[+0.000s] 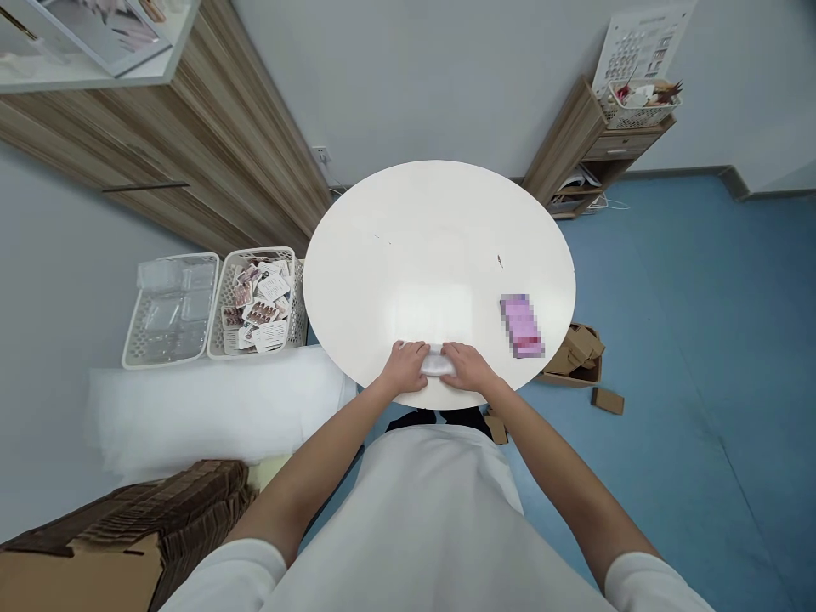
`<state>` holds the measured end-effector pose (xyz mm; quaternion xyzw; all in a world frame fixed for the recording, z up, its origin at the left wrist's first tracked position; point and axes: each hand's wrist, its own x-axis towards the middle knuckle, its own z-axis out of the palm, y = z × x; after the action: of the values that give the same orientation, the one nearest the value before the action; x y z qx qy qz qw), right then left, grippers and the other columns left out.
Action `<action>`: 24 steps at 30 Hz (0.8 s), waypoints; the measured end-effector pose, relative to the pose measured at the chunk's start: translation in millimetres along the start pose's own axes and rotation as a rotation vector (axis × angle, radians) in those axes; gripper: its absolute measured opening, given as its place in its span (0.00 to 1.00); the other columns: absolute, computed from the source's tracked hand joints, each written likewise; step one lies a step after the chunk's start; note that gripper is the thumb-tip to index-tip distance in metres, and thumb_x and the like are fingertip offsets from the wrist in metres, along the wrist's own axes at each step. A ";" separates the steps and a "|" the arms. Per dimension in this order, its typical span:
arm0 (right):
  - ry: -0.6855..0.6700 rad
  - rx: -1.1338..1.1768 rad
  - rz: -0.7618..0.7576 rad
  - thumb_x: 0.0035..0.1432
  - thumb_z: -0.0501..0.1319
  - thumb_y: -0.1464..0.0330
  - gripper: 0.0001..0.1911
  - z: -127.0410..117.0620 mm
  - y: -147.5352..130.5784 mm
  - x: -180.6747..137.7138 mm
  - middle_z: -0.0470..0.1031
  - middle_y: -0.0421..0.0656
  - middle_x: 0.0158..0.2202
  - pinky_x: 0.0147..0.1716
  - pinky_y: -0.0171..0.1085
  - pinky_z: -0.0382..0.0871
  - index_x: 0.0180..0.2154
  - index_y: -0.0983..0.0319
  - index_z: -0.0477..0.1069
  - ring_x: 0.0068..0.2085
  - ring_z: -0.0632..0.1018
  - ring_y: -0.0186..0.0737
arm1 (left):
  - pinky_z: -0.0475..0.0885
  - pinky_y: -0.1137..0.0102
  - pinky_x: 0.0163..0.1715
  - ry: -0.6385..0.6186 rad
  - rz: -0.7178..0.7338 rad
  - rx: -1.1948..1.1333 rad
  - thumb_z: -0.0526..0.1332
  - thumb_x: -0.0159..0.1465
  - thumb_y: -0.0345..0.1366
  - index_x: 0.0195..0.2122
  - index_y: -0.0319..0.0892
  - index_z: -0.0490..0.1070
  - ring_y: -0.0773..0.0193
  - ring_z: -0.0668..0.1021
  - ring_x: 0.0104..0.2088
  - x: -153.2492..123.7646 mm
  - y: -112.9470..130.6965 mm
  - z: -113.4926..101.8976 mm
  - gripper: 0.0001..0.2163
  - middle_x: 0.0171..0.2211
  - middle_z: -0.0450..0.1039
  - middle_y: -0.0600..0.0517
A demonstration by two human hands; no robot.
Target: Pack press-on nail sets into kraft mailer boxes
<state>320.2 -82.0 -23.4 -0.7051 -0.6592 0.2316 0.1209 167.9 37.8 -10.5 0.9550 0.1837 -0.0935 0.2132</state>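
Near the front edge of a round white table (pixel 433 229), a small whitish, partly see-through bundle (pixel 437 363) lies between my two hands. It looks like rolled or folded wrapping, but what is inside, if anything, cannot be made out. My left hand (pixel 406 368) is closed on the bundle's left end, fingers over the top and thumb on the near side. The right end is gripped the same way by my right hand (pixel 468 368). To the right on the tabletop rests a pink-purple phone-like object (pixel 522 326), blurred by pixels.
Left of the table stand a basket of packaged press-on nails (pixel 258 302) and a basket of clear plastic trays (pixel 172 310). White foam sheeting (pixel 210 408) and stacked cardboard (pixel 191 518) lie nearer me. A box of cardboard pieces (pixel 577 357) sits on the floor at right.
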 end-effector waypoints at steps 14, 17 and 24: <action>-0.044 0.153 0.105 0.56 0.50 0.56 0.18 -23.9 2.5 1.8 0.69 0.46 0.44 0.39 0.38 0.62 0.42 0.60 0.65 0.42 0.70 0.41 | 0.60 0.62 0.43 -0.002 -0.065 -0.086 0.49 0.59 0.45 0.47 0.47 0.63 0.56 0.69 0.45 -1.4 -13.4 -13.0 0.17 0.47 0.64 0.47; -0.008 0.166 0.302 0.56 0.48 0.53 0.21 -25.0 7.8 9.6 0.70 0.45 0.43 0.35 0.37 0.63 0.43 0.59 0.65 0.40 0.72 0.41 | 0.59 0.62 0.45 0.063 -0.148 -0.108 0.46 0.62 0.46 0.46 0.45 0.62 0.59 0.70 0.43 1.7 -22.9 -13.9 0.16 0.44 0.67 0.48; 0.239 0.293 0.594 0.55 0.51 0.56 0.19 -10.7 22.0 20.0 0.70 0.43 0.45 0.37 0.37 0.64 0.46 0.58 0.62 0.43 0.71 0.41 | 0.58 0.62 0.46 0.130 -0.308 -0.093 0.47 0.62 0.38 0.41 0.45 0.65 0.61 0.71 0.40 8.9 -46.6 -8.0 0.11 0.38 0.70 0.50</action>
<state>345.1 -63.1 -28.0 -0.8633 -0.3663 0.2648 0.2244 158.6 83.3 -23.1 0.9087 0.3455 -0.0544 0.2279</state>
